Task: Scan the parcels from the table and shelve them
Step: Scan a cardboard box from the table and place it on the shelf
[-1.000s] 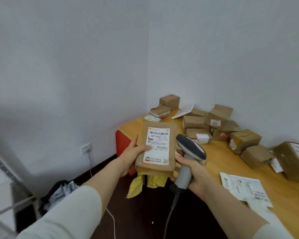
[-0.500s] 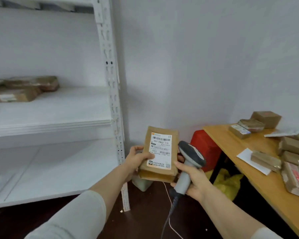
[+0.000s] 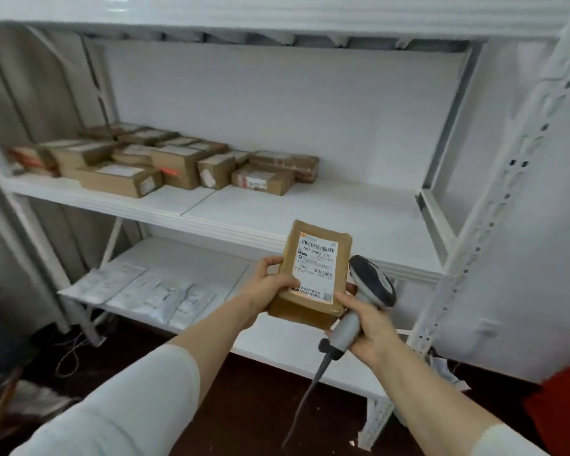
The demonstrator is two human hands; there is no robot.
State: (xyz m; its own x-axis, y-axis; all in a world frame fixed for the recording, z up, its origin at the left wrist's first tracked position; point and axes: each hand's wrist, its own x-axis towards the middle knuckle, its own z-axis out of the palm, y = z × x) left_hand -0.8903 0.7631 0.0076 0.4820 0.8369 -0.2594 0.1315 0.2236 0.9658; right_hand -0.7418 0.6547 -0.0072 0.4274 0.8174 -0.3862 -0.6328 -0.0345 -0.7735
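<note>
Both hands are full: your left hand [image 3: 270, 284] clasps the parcel [image 3: 313, 274], your right hand [image 3: 366, 320] wraps the scanner [image 3: 369, 291]. Slide it label-up onto the shelf [image 3: 310, 205], beside the shelved boxes [image 3: 178, 162].

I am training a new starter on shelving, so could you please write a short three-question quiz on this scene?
1. True or false: the brown parcel already lies on the middle shelf.
2. Which hand holds the scanner? A left hand; B right hand
3. Fill in: the shelved boxes sit toward the shelf's ___ side.

Key
1. False: both hands hold it in front of the shelf.
2. B
3. left
</note>
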